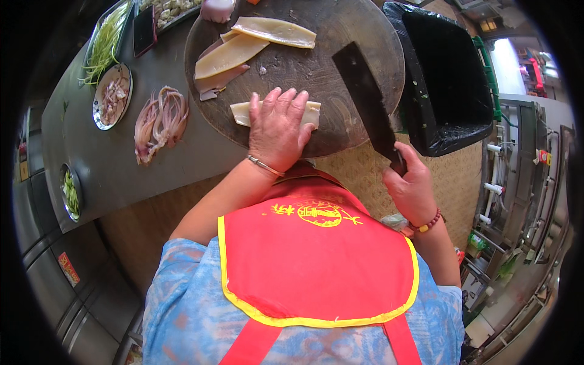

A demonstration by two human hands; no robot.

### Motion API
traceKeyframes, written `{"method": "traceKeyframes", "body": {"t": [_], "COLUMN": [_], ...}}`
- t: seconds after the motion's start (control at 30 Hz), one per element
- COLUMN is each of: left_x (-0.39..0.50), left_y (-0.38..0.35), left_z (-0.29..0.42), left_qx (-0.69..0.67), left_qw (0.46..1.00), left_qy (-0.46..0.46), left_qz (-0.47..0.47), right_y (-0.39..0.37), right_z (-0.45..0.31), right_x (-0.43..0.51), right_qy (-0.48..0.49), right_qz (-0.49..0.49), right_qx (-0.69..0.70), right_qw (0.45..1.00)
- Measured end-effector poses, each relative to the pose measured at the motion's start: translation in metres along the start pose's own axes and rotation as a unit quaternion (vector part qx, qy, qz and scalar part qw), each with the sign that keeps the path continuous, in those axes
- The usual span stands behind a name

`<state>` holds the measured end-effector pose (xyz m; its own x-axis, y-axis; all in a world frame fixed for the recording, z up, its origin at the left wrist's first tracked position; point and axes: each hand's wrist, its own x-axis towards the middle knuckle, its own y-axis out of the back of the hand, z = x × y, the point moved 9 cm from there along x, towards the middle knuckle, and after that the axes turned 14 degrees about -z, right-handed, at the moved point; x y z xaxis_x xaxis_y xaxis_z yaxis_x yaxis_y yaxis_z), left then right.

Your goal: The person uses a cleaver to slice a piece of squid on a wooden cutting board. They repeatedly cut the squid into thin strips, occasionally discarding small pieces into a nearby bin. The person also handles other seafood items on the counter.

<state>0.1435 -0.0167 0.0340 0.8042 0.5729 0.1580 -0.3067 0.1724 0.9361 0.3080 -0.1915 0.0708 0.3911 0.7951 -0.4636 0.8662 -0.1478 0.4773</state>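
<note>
My left hand point(278, 130) presses down on a pale slab of squid flesh point(241, 113) near the front of a round wooden chopping block point(315, 77). Its fingers lie over the slab, hiding the middle. A dark cleaver point(362, 91) is gripped by the handle in my right hand point(413, 187). The blade reaches over the right part of the block, apart from the squid under my left hand. Farther back on the block lie more squid slabs, one point(276, 32) across the top and others point(230, 57) overlapping at the left.
Squid tentacles point(162, 121) lie on the metal table point(118, 157) left of the block. Beyond them are a plate of cut squid point(114, 96), a tray of green strips point(107, 43), a phone point(144, 31) and a bowl of greens point(70, 194). A black-lined bin point(422, 116) stands right.
</note>
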Motion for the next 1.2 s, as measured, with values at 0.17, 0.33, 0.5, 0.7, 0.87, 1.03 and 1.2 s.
{"method": "traceKeyframes", "body": {"t": [0.17,0.33,0.5,0.7,0.87,1.03,1.2], "left_x": [0.027,0.051,0.056,0.050,0.036,0.019,0.007], "left_y": [-0.010,-0.008,-0.022,-0.026,-0.021,0.017,-0.004], "left_z": [-0.018,-0.028,-0.036,-0.042,-0.052,-0.011,0.009], "left_qx": [0.023,-0.044,-0.039,-0.129,-0.185,0.017,-0.011], "left_qw": [0.984,0.977,0.943,0.917,0.931,0.999,0.998], "left_qy": [-0.030,-0.083,0.009,0.071,0.125,-0.027,-0.057], "left_qz": [-0.174,-0.193,-0.332,-0.370,-0.289,-0.023,0.016], "right_y": [0.006,0.007,0.003,-0.005,-0.009,-0.012,-0.020], "right_z": [0.007,0.015,0.015,0.019,0.005,-0.024,-0.042], "right_x": [-0.009,-0.011,-0.006,-0.001,-0.002,-0.004,-0.008], "right_qy": [-0.014,-0.034,0.002,-0.001,0.025,0.088,0.098], "right_qz": [0.006,0.016,0.004,-0.014,-0.045,-0.067,-0.083], "right_qx": [0.109,0.153,0.167,0.183,0.123,-0.038,-0.133], "right_qw": [0.994,0.988,0.986,0.983,0.991,0.993,0.983]}}
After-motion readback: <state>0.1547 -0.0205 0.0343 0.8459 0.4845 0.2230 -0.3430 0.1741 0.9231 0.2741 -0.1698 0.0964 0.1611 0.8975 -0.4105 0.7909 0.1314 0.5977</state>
